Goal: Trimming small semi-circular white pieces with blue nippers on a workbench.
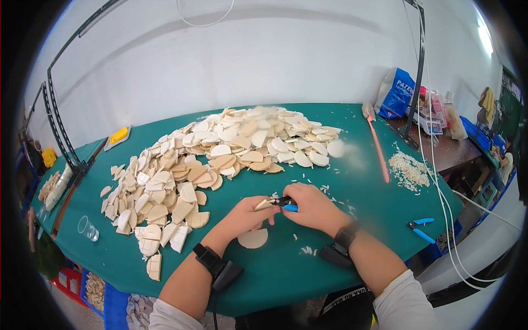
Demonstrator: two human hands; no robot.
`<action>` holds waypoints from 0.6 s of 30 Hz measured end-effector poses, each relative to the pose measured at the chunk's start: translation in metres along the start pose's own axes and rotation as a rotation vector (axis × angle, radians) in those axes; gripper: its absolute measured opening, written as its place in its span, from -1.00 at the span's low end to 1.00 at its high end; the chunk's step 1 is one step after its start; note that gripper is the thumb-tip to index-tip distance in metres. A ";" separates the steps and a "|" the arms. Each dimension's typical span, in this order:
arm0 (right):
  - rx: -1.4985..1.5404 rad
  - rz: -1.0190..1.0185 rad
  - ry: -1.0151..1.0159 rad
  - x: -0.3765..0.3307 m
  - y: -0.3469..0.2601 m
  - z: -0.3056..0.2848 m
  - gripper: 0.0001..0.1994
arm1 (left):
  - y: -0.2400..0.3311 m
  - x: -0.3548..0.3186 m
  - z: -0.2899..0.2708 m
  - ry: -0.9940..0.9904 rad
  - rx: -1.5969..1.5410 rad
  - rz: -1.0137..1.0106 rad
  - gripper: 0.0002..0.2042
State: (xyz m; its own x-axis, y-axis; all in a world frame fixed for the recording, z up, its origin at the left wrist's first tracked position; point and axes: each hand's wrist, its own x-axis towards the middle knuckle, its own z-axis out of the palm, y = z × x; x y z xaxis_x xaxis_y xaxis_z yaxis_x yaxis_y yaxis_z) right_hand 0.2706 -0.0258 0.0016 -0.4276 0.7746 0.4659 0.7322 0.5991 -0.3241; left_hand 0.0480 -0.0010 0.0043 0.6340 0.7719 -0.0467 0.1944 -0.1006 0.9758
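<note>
My left hand point(246, 213) is closed around a small cream-coloured flat piece point(263, 205), of which only part shows between the fingers. My right hand point(312, 205) grips blue-handled cutting pliers point(289, 207). Their dark jaws meet or nearly meet the end of the cream piece; the exact contact is hidden. On the green table just below my left hand lies a cream disc point(253, 238), its upper edge partly covered. Beyond my hands spreads a large heap of pale half-round and round pieces point(250, 144), some scored with lines.
Small white offcuts point(408, 171) are heaped at the right, near an orange-handled brush point(378, 148). Another pair of blue-handled pliers point(422, 229) lies at the right edge. A clear cup point(87, 228) rests at the left. White cables point(438, 190) hang along the right side.
</note>
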 end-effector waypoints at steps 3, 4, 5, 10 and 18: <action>-0.026 0.007 0.002 -0.001 -0.003 -0.003 -0.71 | 0.000 0.001 0.000 -0.006 -0.018 0.006 -0.81; -0.027 0.007 0.002 -0.001 -0.003 -0.004 -0.71 | -0.001 0.001 0.000 -0.012 -0.031 0.004 -0.81; -0.044 0.010 0.000 -0.001 -0.004 -0.004 -0.71 | -0.002 0.002 0.000 -0.017 -0.044 0.001 -0.81; -0.073 -0.011 0.015 -0.001 -0.003 -0.003 -0.71 | -0.001 0.001 0.002 -0.013 0.021 -0.021 -0.81; -0.034 -0.010 0.020 0.000 -0.003 -0.003 -0.75 | 0.002 0.000 0.003 -0.026 0.042 -0.014 -0.81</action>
State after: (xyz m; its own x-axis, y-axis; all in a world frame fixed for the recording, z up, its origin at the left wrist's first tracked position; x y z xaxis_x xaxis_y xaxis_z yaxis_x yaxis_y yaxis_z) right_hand 0.2701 -0.0282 0.0045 -0.4244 0.7644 0.4853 0.7460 0.5990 -0.2911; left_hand 0.0504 -0.0030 0.0062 0.6503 0.7567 -0.0669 0.2347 -0.1164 0.9651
